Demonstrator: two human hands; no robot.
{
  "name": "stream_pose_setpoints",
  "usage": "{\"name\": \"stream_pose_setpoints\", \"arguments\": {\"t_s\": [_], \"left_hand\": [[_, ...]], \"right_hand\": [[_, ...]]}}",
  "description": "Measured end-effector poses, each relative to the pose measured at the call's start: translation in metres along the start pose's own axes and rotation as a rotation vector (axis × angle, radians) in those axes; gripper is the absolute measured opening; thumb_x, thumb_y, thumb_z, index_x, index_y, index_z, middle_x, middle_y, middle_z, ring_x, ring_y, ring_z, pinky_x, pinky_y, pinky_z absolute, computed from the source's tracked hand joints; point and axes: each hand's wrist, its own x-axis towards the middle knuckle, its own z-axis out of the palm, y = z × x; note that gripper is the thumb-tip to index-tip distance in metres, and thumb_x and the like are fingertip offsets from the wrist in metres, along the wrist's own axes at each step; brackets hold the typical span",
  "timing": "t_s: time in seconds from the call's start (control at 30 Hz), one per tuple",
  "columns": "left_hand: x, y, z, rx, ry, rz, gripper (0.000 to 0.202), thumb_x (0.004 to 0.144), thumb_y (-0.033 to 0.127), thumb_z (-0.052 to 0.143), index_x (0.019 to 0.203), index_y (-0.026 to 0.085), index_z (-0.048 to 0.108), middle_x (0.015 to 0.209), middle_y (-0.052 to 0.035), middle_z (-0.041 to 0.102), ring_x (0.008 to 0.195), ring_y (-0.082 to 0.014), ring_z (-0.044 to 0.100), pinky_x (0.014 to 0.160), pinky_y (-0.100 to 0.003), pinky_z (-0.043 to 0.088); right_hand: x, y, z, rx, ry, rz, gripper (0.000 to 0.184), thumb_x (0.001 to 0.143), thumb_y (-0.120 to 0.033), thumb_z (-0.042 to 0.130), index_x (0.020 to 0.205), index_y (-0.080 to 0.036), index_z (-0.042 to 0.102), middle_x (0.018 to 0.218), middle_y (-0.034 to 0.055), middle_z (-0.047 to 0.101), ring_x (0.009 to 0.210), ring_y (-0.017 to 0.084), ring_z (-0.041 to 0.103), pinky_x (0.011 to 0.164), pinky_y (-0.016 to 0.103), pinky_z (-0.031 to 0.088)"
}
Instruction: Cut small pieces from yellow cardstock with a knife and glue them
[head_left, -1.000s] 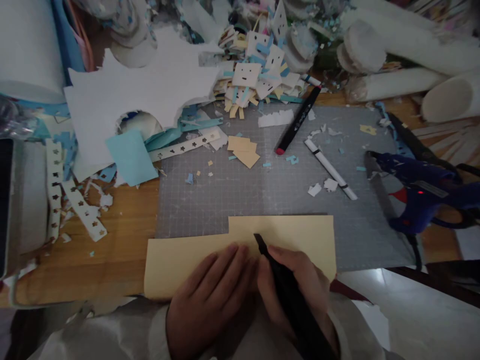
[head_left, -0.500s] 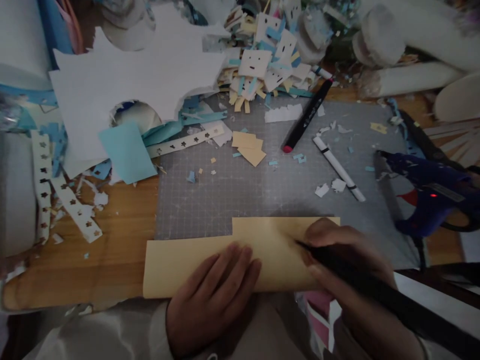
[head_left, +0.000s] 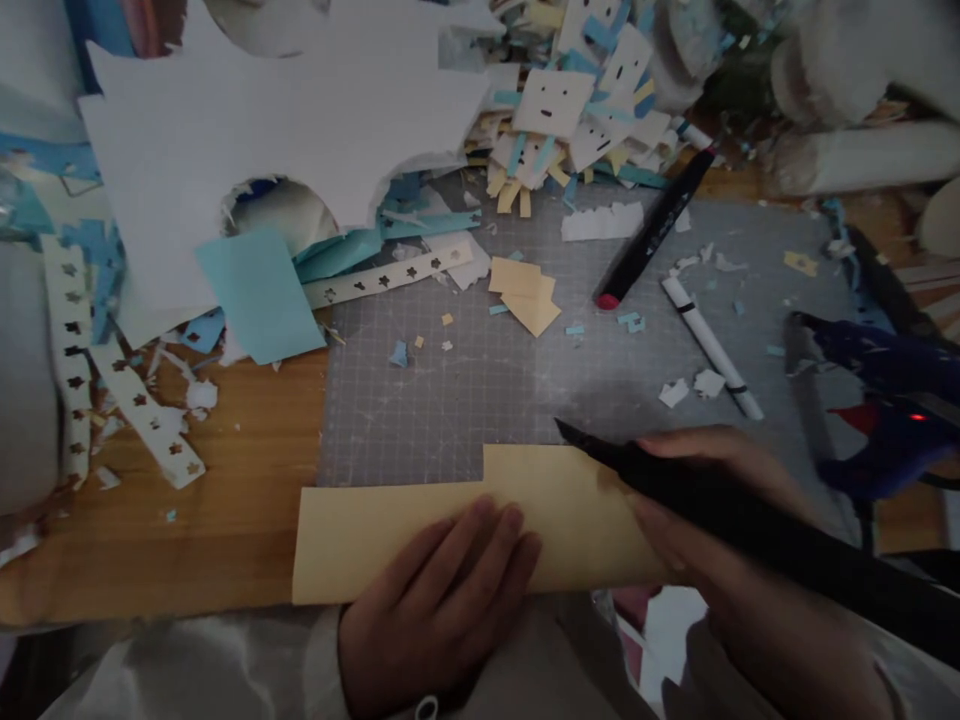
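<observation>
A pale yellow paper sheet point(head_left: 420, 530) with a stepped top edge lies across the front of the grey cutting mat point(head_left: 480, 390) and the wooden table. My left hand point(head_left: 439, 600) rests flat on its lower middle, fingers stretched out together. My right hand point(head_left: 712, 500) is closed round a long black marker point(head_left: 720, 500) that lies nearly level, its dark tip pointing left just above the sheet's top edge. The right hand covers the sheet's right end.
On the mat lie a black marker with a red end point(head_left: 652, 235), a white pen point(head_left: 712, 345), small yellow squares point(head_left: 525, 295) and scraps. A blue glue gun point(head_left: 885, 400) sits at right. White and blue paper point(head_left: 262, 130), punched strips point(head_left: 131, 400) and paper faces point(head_left: 555, 100) crowd the back.
My right hand has swung from beside the left hand out to the sheet's right end and turned the marker from upright to nearly level. The left hand stayed put.
</observation>
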Motion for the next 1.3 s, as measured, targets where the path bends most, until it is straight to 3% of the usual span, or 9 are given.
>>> {"name": "stream_pose_setpoints", "arguments": {"t_s": [0.13, 0.23, 0.37, 0.77, 0.93, 1.03, 1.17, 1.3], "left_hand": [[0.000, 0.000, -0.001, 0.003, -0.011, -0.001, 0.028, 0.094, 0.035, 0.054, 0.118, 0.028, 0.067, 0.130, 0.0016, 0.063, 0.118, -0.0186, 0.054, 0.097, -0.029, 0.039], [-0.002, 0.001, 0.000, 0.003, -0.012, -0.005, 0.030, 0.093, 0.038, 0.056, 0.119, 0.027, 0.066, 0.130, 0.0018, 0.063, 0.119, -0.0181, 0.054, 0.099, -0.029, 0.039], [-0.002, 0.001, 0.001, -0.015, 0.008, 0.008, 0.027, 0.092, 0.035, 0.057, 0.116, 0.027, 0.067, 0.121, 0.0023, 0.067, 0.118, -0.0175, 0.055, 0.101, -0.030, 0.040], [0.001, 0.002, 0.001, -0.042, 0.031, -0.031, 0.021, 0.094, 0.029, 0.054, 0.105, 0.025, 0.071, 0.119, 0.0030, 0.067, 0.117, -0.0156, 0.055, 0.118, -0.034, 0.024], [-0.001, 0.006, 0.003, -0.089, 0.034, -0.109, 0.021, 0.093, 0.030, 0.055, 0.108, 0.026, 0.070, 0.123, 0.0075, 0.065, 0.141, -0.0173, 0.033, 0.120, -0.030, 0.019], [-0.001, 0.006, 0.002, -0.073, 0.029, -0.120, 0.023, 0.094, 0.033, 0.052, 0.111, 0.029, 0.069, 0.123, 0.0095, 0.065, 0.144, -0.0169, 0.026, 0.119, -0.028, 0.018], [-0.002, 0.002, -0.001, -0.030, -0.019, -0.035, 0.027, 0.093, 0.033, 0.054, 0.115, 0.026, 0.068, 0.131, 0.0029, 0.061, 0.142, -0.0214, 0.032, 0.120, -0.034, 0.018], [-0.003, 0.001, -0.002, -0.042, -0.028, -0.037, 0.028, 0.095, 0.031, 0.052, 0.119, 0.026, 0.065, 0.132, 0.0016, 0.060, 0.130, -0.0189, 0.046, 0.117, -0.034, 0.023]], "right_hand": [[0.001, 0.003, -0.006, 0.044, -0.153, -0.122, 0.026, 0.080, -0.044, 0.068, 0.103, -0.032, 0.066, 0.087, -0.0019, 0.069, 0.069, 0.014, 0.064, 0.057, 0.023, 0.053], [0.002, -0.005, 0.000, 0.120, -0.239, -0.113, 0.013, 0.081, -0.036, 0.066, 0.094, -0.032, 0.067, 0.077, -0.0020, 0.070, 0.063, 0.015, 0.066, 0.050, 0.022, 0.051], [0.005, -0.016, 0.011, 0.107, -0.312, -0.144, 0.012, 0.077, -0.027, 0.069, 0.088, -0.029, 0.067, 0.072, -0.0016, 0.071, 0.059, 0.015, 0.067, 0.045, 0.021, 0.051], [0.015, -0.021, 0.020, 0.026, -0.334, -0.177, 0.015, 0.076, -0.024, 0.069, 0.090, -0.029, 0.064, 0.076, -0.0034, 0.073, 0.062, 0.014, 0.070, 0.053, 0.019, 0.055], [0.017, -0.024, 0.020, 0.023, -0.340, -0.149, 0.016, 0.074, -0.020, 0.069, 0.087, -0.029, 0.066, 0.071, -0.0043, 0.072, 0.057, 0.013, 0.068, 0.048, 0.018, 0.053], [0.017, -0.024, 0.019, 0.016, -0.344, -0.152, 0.019, 0.073, -0.018, 0.069, 0.088, -0.029, 0.067, 0.072, -0.0041, 0.072, 0.057, 0.013, 0.068, 0.049, 0.018, 0.053], [0.016, -0.023, 0.017, -0.030, -0.345, -0.190, 0.018, 0.073, -0.018, 0.069, 0.088, -0.028, 0.066, 0.074, -0.0027, 0.073, 0.059, 0.015, 0.070, 0.050, 0.019, 0.054], [0.017, -0.023, 0.016, -0.046, -0.345, -0.212, 0.020, 0.073, -0.018, 0.069, 0.090, -0.027, 0.064, 0.076, -0.0034, 0.073, 0.062, 0.013, 0.070, 0.052, 0.016, 0.054]]}}
